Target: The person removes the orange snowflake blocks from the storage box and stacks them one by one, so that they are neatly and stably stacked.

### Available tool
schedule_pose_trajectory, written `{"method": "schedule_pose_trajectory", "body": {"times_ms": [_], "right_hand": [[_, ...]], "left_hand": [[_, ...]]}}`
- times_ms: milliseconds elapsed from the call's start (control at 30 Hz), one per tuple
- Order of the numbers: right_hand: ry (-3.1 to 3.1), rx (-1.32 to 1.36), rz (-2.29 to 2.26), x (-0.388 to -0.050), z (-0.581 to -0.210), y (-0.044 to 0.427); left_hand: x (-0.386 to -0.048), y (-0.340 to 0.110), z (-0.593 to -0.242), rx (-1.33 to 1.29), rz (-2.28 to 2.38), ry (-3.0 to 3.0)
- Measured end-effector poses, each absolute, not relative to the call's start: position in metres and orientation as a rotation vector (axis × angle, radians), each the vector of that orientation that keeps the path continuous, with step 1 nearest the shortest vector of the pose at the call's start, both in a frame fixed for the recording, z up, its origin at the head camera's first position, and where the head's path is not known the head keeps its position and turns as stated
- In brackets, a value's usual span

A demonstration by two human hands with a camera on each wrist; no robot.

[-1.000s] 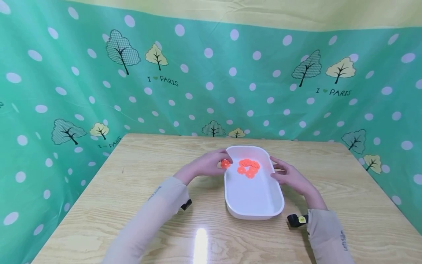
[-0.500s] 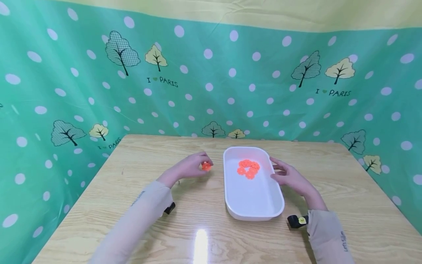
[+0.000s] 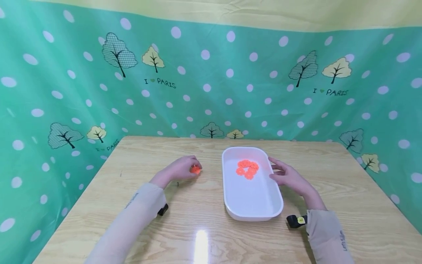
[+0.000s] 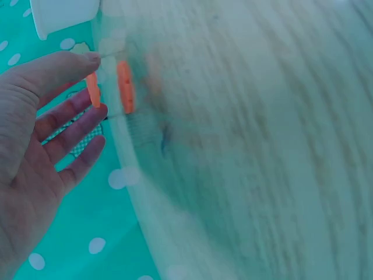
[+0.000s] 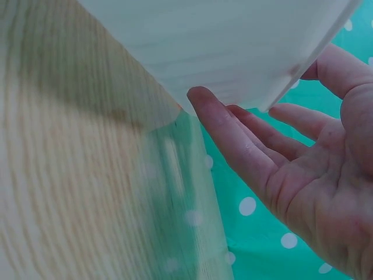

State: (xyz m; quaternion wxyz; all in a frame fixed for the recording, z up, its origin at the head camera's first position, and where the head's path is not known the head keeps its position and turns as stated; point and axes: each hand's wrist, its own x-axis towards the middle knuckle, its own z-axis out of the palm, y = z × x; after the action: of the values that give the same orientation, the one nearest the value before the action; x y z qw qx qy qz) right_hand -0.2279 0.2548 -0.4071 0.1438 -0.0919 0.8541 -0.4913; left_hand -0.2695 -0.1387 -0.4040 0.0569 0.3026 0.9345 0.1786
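My left hand [image 3: 180, 168] pinches an orange flower-shaped piece [image 3: 196, 169] just over the wooden table, left of a white plastic tub [image 3: 252, 200]. The left wrist view has an orange disc [image 4: 93, 90] edge-on between thumb and fingers. Beside it is a second orange shape [image 4: 126, 87]; whether that is another piece or a reflection, I cannot tell. Several similar flower pieces [image 3: 249, 174] lie grouped towards the tub's far end. My right hand [image 3: 290, 178] rests against the tub's right side. Its fairly straight fingers [image 5: 233, 137] touch the outer wall near the rim, without wrapping round it.
The tub stands on a light wooden table [image 3: 197, 203]. A green dotted curtain [image 3: 211, 69] surrounds the table's back and sides. Black wrist devices show at both sleeves. There is a small dark mark [image 3: 178, 183] on the wood below the left hand.
From the tub's left rim, my left hand has moved left and down towards the table with the orange flower piece. My right hand has stayed at the tub's side.
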Motion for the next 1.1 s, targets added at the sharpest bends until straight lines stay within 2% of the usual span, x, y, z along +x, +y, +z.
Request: {"method": "schedule_pose_trajectory", "body": {"times_ms": [1100], "right_hand": [[2.473, -0.254, -1.411, -0.2272, -0.4085, 0.2545]], "left_hand": [[-0.2725, -0.1405, -0.4113, 0.916, 0.486, 2.834]]}}
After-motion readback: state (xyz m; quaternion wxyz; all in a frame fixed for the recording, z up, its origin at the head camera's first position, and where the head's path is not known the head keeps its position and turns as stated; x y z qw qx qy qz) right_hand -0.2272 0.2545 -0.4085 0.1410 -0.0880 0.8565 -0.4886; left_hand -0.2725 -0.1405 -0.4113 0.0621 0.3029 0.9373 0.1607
